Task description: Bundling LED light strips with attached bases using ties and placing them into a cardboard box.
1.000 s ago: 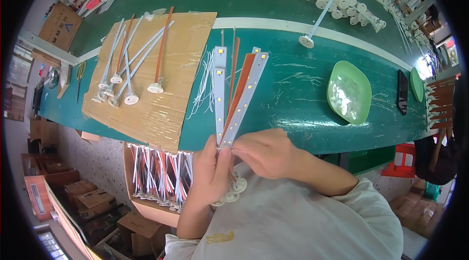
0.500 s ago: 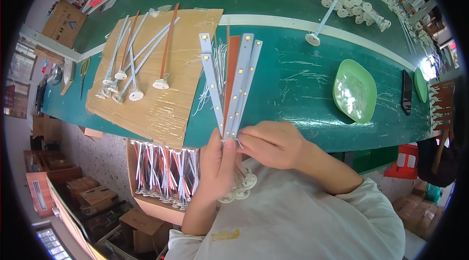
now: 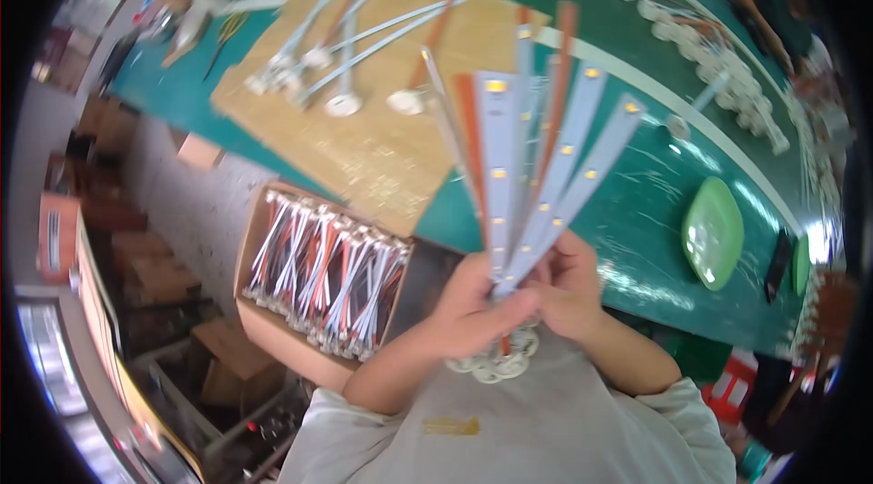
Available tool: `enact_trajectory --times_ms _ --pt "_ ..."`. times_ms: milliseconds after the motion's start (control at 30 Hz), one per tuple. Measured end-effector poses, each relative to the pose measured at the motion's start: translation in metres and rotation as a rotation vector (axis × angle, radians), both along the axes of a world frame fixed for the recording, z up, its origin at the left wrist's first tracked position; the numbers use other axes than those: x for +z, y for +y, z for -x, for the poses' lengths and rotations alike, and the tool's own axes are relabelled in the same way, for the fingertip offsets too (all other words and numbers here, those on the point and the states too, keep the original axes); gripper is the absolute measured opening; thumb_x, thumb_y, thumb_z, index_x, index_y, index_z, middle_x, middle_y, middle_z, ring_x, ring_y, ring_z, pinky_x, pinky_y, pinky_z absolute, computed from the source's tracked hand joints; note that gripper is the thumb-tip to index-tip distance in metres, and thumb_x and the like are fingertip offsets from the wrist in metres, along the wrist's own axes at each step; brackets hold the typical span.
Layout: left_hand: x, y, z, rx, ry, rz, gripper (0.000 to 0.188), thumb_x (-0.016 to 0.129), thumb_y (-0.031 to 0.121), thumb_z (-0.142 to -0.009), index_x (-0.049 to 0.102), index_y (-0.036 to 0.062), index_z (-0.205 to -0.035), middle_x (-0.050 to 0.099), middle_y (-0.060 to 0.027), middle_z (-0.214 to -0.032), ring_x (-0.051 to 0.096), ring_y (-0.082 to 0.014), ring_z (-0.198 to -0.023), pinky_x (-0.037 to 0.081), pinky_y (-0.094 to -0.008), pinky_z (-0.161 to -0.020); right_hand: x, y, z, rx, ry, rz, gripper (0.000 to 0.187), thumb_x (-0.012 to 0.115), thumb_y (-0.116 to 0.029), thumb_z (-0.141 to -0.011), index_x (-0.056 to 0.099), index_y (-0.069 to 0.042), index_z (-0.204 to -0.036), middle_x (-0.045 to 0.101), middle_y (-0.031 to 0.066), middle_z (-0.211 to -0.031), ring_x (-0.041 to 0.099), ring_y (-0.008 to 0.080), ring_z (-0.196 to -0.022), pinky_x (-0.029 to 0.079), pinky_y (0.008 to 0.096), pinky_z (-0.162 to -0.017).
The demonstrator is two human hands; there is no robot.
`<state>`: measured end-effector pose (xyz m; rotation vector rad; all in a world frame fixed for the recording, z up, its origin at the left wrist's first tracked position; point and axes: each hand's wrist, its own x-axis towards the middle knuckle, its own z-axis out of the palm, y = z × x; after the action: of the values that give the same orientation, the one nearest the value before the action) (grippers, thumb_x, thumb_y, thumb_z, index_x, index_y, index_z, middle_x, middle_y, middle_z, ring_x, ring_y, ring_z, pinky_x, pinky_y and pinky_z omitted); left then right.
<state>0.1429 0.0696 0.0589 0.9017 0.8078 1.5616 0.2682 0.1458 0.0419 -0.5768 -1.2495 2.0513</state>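
A fanned bundle of LED strips (image 3: 498, 147), pale ones with yellow diodes and rust-brown ones among them, stands up in front of my chest. Its white round end caps (image 3: 496, 366) hang below my grip. My left hand (image 3: 477, 297) is closed around the strips' lower part, thumb across the front. Against the bundle's other side my right hand (image 3: 571, 288) is closed too, its fingertips partly hidden by the strips. The white tie seen earlier cannot be made out in the blur.
Loose LED strips with white caps (image 3: 344, 104) lie on a cardboard sheet (image 3: 364, 166). Below it stands a carton (image 3: 296, 343) packed with strip bundles. A green bowl (image 3: 714, 234) and more capped strips (image 3: 718, 75) are at right. Scissors (image 3: 227, 34) lie far left; another person (image 3: 773, 15) is far right.
The view has turned, shifting the table. My hands and the bundle appear further right, with strips fanned wider. My right hand has moved from the tie's end to the bundle's side.
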Motion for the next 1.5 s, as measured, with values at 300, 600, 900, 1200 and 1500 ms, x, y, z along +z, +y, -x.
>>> enact_trajectory --times_ms 300,600,900,1200,1500 --pt "-0.021 -0.104 0.098 0.812 -0.028 0.316 0.018 0.051 0.011 -0.089 0.054 -0.0053 -0.095 0.04 -0.0022 -0.046 0.04 -0.0105 -0.036 0.033 -0.0258 -0.039 0.014 0.043 0.022 -0.075 -0.454 -1.014 0.013 0.068 0.004 -0.079 0.059 -0.001 -0.088 0.06 0.0038 -0.084 0.054 0.0087 -0.07 0.042 0.0205 -0.061" --pt "-0.185 -0.287 0.221 1.295 0.357 0.948 0.023 0.051 0.013 -0.095 0.055 -0.0042 -0.109 0.062 -0.0069 -0.064 0.045 -0.0103 -0.039 0.035 -0.0219 -0.037 -0.004 0.045 0.036 -0.175 -0.832 -1.172 0.007 0.068 -0.001 -0.085 0.061 -0.001 -0.082 0.057 -0.0012 -0.07 0.049 0.0033 -0.061 0.037 0.018 -0.055" --pt "-0.258 -0.314 0.265 1.718 -0.419 0.607 0.023 0.053 0.021 -0.093 0.048 0.0072 -0.075 0.045 -0.0033 -0.059 0.048 -0.0141 -0.05 0.04 -0.0276 -0.048 -0.007 0.039 0.049 -0.212 -0.976 -1.258 0.016 0.063 -0.005 -0.089 0.052 -0.003 -0.077 0.038 -0.0053 -0.061 0.03 0.0026 -0.054 0.021 0.0216 -0.048" --pt "-0.294 -0.291 0.297 1.657 0.121 1.074 0.044 0.055 0.038 -0.094 0.054 0.0019 -0.068 0.059 -0.0098 -0.061 0.053 -0.0205 -0.051 0.044 -0.0361 -0.049 -0.012 0.04 0.053 -0.184 -1.03 -1.277 0.016 0.06 -0.006 -0.091 0.051 -0.003 -0.078 0.037 -0.0046 -0.064 0.03 0.003 -0.058 0.022 0.0212 -0.05" --pt "-0.324 -0.289 0.28 0.49 1.344 1.485 0.03 0.058 0.036 -0.085 0.068 0.0092 -0.091 0.069 -0.0206 -0.087 0.067 -0.0395 -0.083 0.054 -0.0485 -0.075 -0.012 0.044 0.055 -0.188 -0.972 -1.31 0.017 0.061 -0.006 -0.09 0.052 -0.003 -0.076 0.038 -0.0048 -0.061 0.031 0.0027 -0.054 0.022 0.0202 -0.048"
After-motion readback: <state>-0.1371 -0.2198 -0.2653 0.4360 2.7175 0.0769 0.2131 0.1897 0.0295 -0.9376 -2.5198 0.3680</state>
